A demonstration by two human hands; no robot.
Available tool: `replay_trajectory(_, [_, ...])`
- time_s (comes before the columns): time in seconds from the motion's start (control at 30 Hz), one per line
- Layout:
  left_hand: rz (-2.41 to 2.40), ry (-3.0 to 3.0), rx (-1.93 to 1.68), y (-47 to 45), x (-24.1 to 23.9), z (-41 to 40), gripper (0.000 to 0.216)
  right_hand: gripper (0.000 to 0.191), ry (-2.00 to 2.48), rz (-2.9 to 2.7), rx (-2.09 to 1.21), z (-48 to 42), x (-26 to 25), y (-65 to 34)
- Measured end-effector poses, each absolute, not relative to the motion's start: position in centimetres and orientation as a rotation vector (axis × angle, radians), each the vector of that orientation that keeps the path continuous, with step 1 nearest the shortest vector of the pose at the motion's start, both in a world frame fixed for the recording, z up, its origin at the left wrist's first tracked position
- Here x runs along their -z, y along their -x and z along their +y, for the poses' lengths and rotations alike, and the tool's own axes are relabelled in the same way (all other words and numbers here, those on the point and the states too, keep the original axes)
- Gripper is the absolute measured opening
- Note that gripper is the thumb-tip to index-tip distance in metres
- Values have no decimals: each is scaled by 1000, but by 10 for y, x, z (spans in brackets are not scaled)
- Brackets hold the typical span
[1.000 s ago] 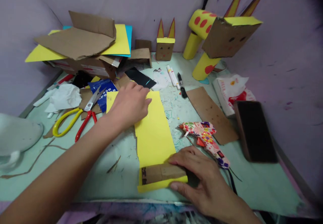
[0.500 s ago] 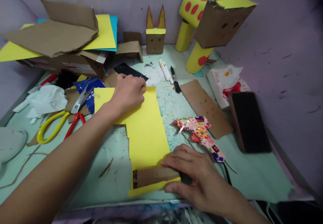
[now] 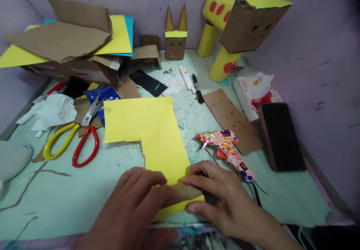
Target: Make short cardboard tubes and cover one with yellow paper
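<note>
An L-shaped sheet of yellow paper (image 3: pixel 164 148) lies flat on the table in front of me. Across its near end sits a brown cardboard piece (image 3: pixel 187 192), with the paper's yellow edge showing along its near side. My right hand (image 3: pixel 222 193) grips the right end, fingers on top and thumb against the yellow edge. Bent over the left end are the fingers of my left hand (image 3: pixel 137 201); they hide that end, and the thumb is blurred below. Right of the paper rests a flower-patterned glue gun (image 3: pixel 225 146).
Scissors (image 3: pixel 87 130) lie open on the left by crumpled tissue (image 3: pixel 54 111). A cardboard strip (image 3: pixel 232 120), a phone (image 3: pixel 281 137) and a tissue pack (image 3: pixel 255 92) are on the right. Behind stand a small eared cardboard head (image 3: pixel 176 47) and a spotted animal figure (image 3: pixel 242 28).
My left hand has left the upper part of the yellow paper and come down to the left end of the cardboard piece. My right hand has kept its hold.
</note>
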State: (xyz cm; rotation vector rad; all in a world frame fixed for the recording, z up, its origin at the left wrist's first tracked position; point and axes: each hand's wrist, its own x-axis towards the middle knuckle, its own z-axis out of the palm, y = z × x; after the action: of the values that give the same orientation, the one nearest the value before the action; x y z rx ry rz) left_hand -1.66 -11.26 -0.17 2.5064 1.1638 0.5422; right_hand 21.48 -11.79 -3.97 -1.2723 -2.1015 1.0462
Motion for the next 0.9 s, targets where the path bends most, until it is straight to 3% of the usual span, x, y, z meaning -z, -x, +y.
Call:
replay_trajectory(0.17, [1376,-2507,-503,20,37,-139,37,33,1264,-2101,-1039,-117,40,-215])
replay_trajectory(0.4, [1442,-2360,-665,12,39,-143,32,32,1307,-2137,-1025,-119,41,-212])
replay_trajectory(0.53, [1411,-2431,-706,14,43,-142,34,46,1365,-2116,-859,-131,38,-224])
replay_trajectory(0.67, [1388,-2450,-728,16,45,-142,34,29,1756,-1757,-481,-132,31,-255])
replay_trajectory(0.77, [1388,-2409,-758,14,45,-143,34,41,2136,-1614,-432,-122,32,-274])
replay_trajectory(0.9, [1414,-2366,-833,13,47,-145,33,49,2253,-1758,-568,-110,38,-274])
